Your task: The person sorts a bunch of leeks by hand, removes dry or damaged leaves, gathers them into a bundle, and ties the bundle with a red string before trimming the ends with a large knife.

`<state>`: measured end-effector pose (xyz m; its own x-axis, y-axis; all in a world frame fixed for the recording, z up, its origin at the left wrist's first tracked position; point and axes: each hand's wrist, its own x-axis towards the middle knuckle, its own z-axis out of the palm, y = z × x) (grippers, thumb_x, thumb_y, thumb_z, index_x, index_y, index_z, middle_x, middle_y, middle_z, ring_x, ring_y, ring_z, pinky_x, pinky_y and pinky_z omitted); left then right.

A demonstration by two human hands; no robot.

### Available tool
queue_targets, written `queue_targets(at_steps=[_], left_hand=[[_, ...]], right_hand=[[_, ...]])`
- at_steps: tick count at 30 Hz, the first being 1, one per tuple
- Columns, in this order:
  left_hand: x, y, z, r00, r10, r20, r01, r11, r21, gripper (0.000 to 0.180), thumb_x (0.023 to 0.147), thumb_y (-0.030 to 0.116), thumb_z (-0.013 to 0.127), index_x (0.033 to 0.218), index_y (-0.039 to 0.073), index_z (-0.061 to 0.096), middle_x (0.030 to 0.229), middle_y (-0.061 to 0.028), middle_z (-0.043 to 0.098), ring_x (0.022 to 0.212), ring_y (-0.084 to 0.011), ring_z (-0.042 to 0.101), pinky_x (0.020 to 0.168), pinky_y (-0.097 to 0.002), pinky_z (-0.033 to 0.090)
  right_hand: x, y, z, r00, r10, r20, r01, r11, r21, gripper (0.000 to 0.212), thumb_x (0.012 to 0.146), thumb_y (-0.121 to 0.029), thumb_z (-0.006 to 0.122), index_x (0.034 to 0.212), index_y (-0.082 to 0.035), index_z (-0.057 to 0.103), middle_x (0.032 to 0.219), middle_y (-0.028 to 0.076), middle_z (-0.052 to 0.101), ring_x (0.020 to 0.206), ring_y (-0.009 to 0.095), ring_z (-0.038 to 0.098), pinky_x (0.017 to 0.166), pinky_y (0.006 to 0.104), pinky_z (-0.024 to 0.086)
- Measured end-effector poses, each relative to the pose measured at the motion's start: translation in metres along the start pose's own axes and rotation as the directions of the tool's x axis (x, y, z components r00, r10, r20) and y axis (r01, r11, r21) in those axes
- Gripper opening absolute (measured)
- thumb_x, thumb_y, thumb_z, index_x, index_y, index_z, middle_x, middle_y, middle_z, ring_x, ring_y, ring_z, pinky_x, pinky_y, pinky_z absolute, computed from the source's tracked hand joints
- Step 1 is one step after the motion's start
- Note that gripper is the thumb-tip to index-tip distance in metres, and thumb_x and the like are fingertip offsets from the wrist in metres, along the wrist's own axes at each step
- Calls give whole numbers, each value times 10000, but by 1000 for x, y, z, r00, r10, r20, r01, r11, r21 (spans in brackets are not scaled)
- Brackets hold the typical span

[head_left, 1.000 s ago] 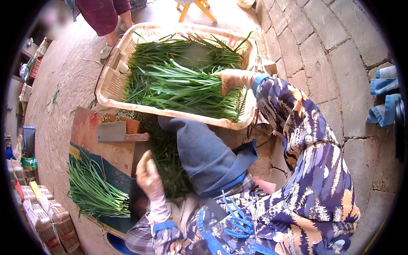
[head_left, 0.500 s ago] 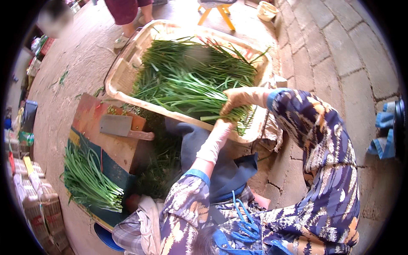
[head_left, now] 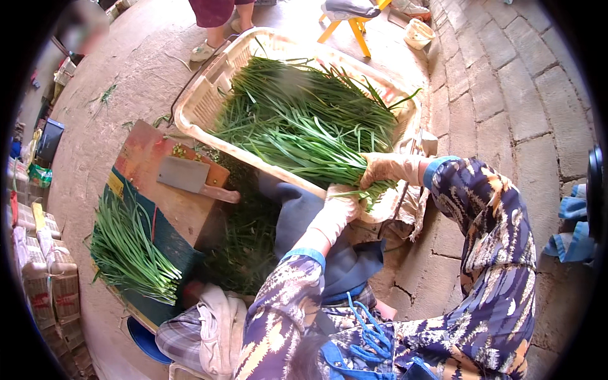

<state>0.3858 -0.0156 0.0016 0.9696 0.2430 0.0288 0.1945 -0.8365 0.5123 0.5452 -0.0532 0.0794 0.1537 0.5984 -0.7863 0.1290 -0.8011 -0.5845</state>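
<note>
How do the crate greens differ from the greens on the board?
The crate greens form a big heap; the board greens, one smaller bunch. Crate walls surround the crate greens; the board greens lie open. The left hand and right hand are at the crate greens; neither touches the board greens. Both are long, thin and green.

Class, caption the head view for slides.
Right hand holds green leaves, left hand at their stems, at a pale crate; cleaver nearby.

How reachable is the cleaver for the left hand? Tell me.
Probably yes: the cleaver lies uncovered, handle roughly toward the left hand, though that hand is at the greens now.
</note>
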Motion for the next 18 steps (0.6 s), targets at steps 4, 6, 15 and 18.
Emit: queue_targets(at_steps=[4,6,15,18], left_hand=[[3,-4,33,976,-38,-213,55,996,77,470,825,482,615,920,28,692,904,-166,688,865,-322,672,752,-421,528],[11,5,-2,912,-289,293,293,956,30,763,809,605,611,1261,-6,550,1151,-166,665,1106,-274,628,919,-362,476],[-3,-1,-13,995,13,96,-1,992,-127,709,871,473,596,1457,139,376,1034,-138,670,961,-321,646,828,-428,515],[-34,10,-18,945,71,-318,-144,967,-212,537,878,309,626,1373,150,492,1032,-134,668,968,-312,643,838,-408,519]], right_hand=[[-36,-9,-11,982,-167,83,121,911,394,637,654,97,751,1232,0,505,985,116,647,813,185,656,675,299,575],[-55,-14,-22,978,-203,-41,206,929,306,692,667,56,762,1298,14,480,1090,131,643,899,182,651,761,293,571],[-113,-44,-29,880,-462,-106,454,758,469,710,653,-12,758,1314,2,500,1154,131,637,1024,228,625,914,361,525],[-46,6,-6,910,-391,-135,406,779,477,601,689,-31,750,1247,-14,526,1018,87,629,791,182,628,718,302,561]])
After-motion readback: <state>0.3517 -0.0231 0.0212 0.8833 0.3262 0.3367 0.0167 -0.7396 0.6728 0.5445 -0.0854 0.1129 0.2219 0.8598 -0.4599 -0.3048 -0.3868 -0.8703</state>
